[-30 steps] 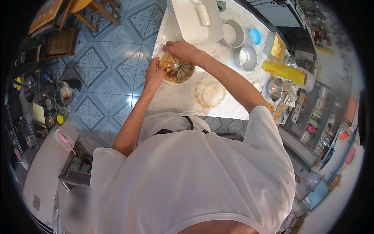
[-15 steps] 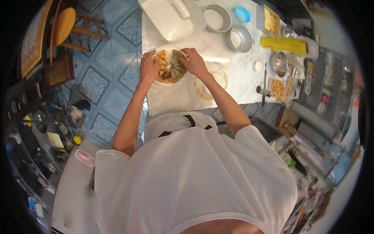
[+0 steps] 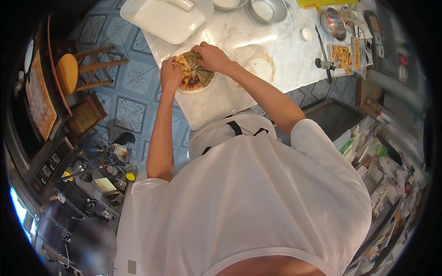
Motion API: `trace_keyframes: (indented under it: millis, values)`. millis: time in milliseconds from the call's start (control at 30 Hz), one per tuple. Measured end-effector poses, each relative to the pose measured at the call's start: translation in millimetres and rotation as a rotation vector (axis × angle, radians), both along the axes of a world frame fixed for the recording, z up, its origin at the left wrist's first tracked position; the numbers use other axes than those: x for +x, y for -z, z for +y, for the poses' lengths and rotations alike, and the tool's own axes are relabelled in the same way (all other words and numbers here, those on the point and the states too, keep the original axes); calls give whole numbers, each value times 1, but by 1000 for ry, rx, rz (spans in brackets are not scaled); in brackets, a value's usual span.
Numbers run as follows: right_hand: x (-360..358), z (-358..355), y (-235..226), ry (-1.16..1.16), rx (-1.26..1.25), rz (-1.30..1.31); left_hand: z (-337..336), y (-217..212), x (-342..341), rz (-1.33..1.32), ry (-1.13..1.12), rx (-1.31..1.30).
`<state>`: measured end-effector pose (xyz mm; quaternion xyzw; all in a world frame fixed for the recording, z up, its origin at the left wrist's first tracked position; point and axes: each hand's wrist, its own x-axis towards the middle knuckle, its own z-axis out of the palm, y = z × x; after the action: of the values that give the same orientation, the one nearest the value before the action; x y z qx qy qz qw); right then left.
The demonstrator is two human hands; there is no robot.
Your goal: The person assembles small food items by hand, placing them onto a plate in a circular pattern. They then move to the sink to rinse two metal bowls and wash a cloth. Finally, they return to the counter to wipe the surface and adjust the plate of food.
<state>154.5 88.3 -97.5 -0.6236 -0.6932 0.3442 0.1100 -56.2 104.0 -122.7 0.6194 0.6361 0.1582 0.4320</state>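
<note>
A round white plate (image 3: pixel 202 88) sits near the front of the marble counter (image 3: pixel 285 69). On it lies a round brown-and-green food cut into wedges (image 3: pixel 195 77). My left hand (image 3: pixel 170 73) grips the left rim of the plate and food. My right hand (image 3: pixel 209 57) lies over the top of the food, fingers pinched on a green wedge. Both forearms reach up from my white shirt and apron.
A white rectangular tray (image 3: pixel 165 19) lies beyond the plate, with round metal pans (image 3: pixel 269 9) to its right. A pale round sheet (image 3: pixel 255 64) lies right of the plate. A metal bowl (image 3: pixel 334 23) and a tray of yellow pieces (image 3: pixel 343 54) stand far right. A wooden stool (image 3: pixel 69 71) stands on the blue tiled floor.
The view has swung and drawn closer to the counter. Both hands stay at the plate; my right hand has shifted across the top of the wedges.
</note>
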Motion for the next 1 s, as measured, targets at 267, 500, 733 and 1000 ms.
trace_keyframes:
  millis: [267,500,733,1000]
  values:
    - [13,-10,-4,67,-44,38,-8,-4,-11,-125,-31,-84]
    - [22,-53,-12,352,-173,108,-45,6,-46,-88,-106,-106]
    - [5,-82,3,507,-195,151,-101,-19,-26,-341,-448,-330]
    - [-4,-85,10,603,-210,371,-102,-32,-8,-715,-658,-417]
